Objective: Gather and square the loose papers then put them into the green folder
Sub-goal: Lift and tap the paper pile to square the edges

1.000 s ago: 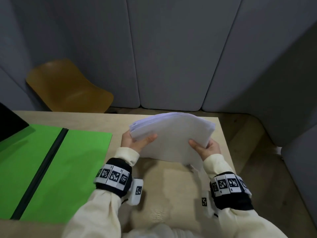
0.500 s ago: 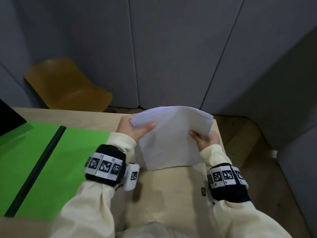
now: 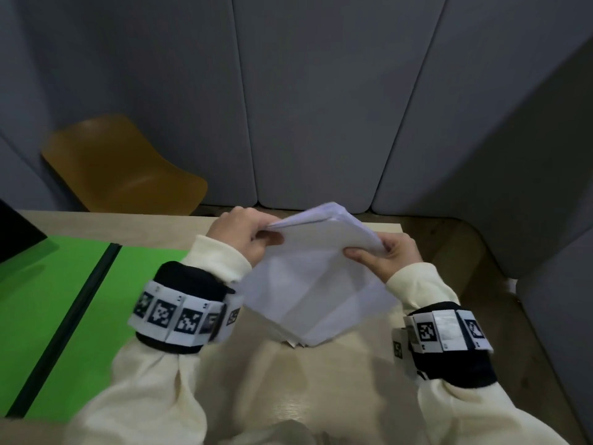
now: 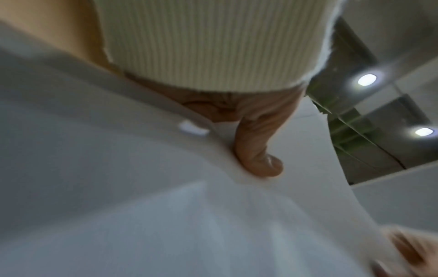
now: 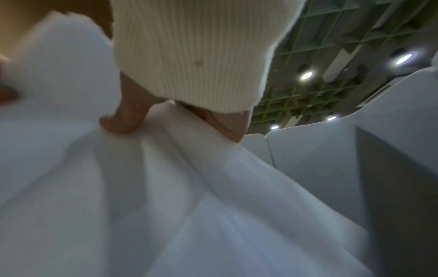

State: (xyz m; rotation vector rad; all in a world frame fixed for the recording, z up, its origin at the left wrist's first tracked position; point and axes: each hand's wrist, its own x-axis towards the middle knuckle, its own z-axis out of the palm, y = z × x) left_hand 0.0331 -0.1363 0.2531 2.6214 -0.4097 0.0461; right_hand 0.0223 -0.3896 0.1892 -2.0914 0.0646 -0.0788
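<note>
A stack of white papers [image 3: 316,281] stands tilted on one lower corner on the wooden table [image 3: 321,396], in front of me. My left hand [image 3: 247,234] grips its upper left edge, thumb on the near face. My right hand [image 3: 383,253] grips the upper right edge the same way. In the left wrist view the papers [image 4: 147,206] fill the lower picture with my thumb [image 4: 259,157] pressed on them. The right wrist view shows the papers [image 5: 166,196] creased under my thumb [image 5: 120,121]. The green folder [image 3: 54,300] lies open on the table to the left.
A black object [image 3: 16,232] overlaps the folder's far left corner. A yellow chair [image 3: 118,168] stands beyond the table's far edge. Grey padded panels [image 3: 321,91] wall in the booth. The table's right edge runs close to my right wrist.
The stack went from lying nearly flat in both hands to standing up and turned onto a corner. Both hands rose and came closer together along its top.
</note>
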